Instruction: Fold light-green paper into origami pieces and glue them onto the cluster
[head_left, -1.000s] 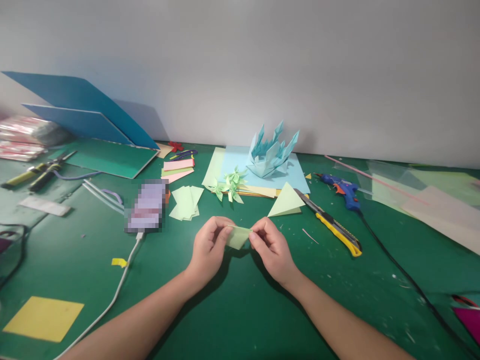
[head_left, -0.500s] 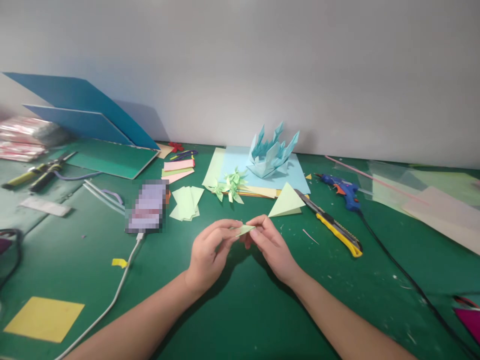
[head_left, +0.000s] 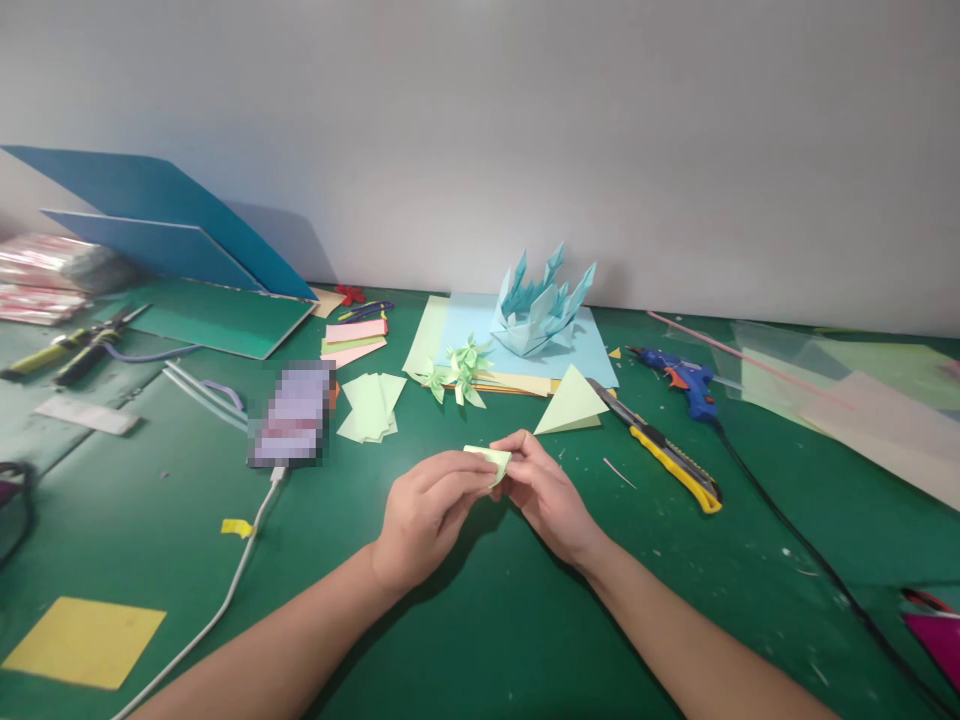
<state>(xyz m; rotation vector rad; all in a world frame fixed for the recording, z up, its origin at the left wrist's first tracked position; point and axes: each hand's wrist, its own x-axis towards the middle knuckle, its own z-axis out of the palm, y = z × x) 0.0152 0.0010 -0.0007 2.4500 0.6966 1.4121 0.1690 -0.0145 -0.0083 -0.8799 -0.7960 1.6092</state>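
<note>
Both my hands meet over the middle of the green table (head_left: 480,620), pinching one small folded piece of light green paper (head_left: 491,458). My left hand (head_left: 427,515) has its fingers closed on the paper's left side. My right hand (head_left: 544,495) grips the right side with thumb and fingers pressed together. Most of the paper is hidden between the fingers. Just beyond the hands lies a light green paper triangle (head_left: 570,402), and a stack of light green paper pieces (head_left: 369,405) sits to the left.
A yellow utility knife (head_left: 660,455) and a blue glue gun (head_left: 686,380) with its black cord lie to the right. A phone (head_left: 294,412) on a white cable lies left. Blue origami (head_left: 541,300), small green origami flowers (head_left: 459,370), coloured sheets and pliers (head_left: 71,345) line the back.
The green paper has gone from hanging flat between my hands to being folded smaller and tucked between the fingertips. My hands have closed together around it.
</note>
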